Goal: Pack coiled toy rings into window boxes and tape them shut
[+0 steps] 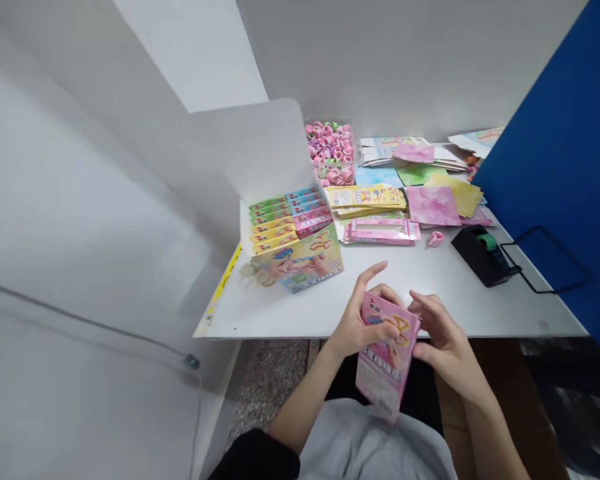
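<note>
The left grip clamps a pink box before the tabletop; the right grip, half-curled, meets the box's right side, hold unclear. Farther left stands a display carton.

A display box is set on the left of the table, with packets lined up inside in two columns. Behind it and to the right, rings are piled in a tub. Flat cartons are stacked right of the box; paper squares are spread behind and right of these. A tape dispenser is placed farther right, a loose ring left of it.
</note>
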Available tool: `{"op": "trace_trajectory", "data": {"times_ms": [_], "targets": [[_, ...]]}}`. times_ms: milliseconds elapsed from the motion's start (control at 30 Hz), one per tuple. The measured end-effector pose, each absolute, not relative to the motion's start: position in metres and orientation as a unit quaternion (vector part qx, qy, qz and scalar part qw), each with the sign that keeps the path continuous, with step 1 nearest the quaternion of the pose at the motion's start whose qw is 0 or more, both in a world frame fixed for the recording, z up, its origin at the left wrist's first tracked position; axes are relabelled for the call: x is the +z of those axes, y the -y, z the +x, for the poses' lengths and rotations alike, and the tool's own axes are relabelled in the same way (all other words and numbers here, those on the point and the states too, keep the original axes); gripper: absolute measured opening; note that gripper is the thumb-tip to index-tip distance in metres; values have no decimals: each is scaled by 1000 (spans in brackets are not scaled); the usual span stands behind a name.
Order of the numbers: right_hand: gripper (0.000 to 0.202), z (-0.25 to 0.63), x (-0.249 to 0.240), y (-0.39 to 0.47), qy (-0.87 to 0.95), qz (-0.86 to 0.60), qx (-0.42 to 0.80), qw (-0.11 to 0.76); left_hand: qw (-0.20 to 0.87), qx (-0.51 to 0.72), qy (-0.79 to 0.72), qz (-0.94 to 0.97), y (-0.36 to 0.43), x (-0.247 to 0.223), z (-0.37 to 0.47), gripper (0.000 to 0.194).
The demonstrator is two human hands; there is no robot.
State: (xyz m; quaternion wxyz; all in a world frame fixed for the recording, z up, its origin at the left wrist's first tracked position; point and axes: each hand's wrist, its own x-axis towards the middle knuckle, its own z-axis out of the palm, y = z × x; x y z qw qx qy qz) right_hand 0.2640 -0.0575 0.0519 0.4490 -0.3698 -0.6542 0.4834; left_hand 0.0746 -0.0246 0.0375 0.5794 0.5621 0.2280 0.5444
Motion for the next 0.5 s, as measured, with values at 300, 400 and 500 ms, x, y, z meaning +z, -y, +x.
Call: {"op": "trace_trajectory", "data": {"times_ms": [300, 400, 500], "targets": [[66, 225, 87, 27, 646, -262, 509, 505, 112, 555, -464, 681, 30, 87, 30, 48], [59, 227, 121, 2, 656, -219, 439, 573, -63, 485, -486, 724, 6, 131, -22, 28], [51, 227, 154, -32, 660, -192, 377, 621, -71, 355, -523, 771, -32, 166, -69, 42]]}}
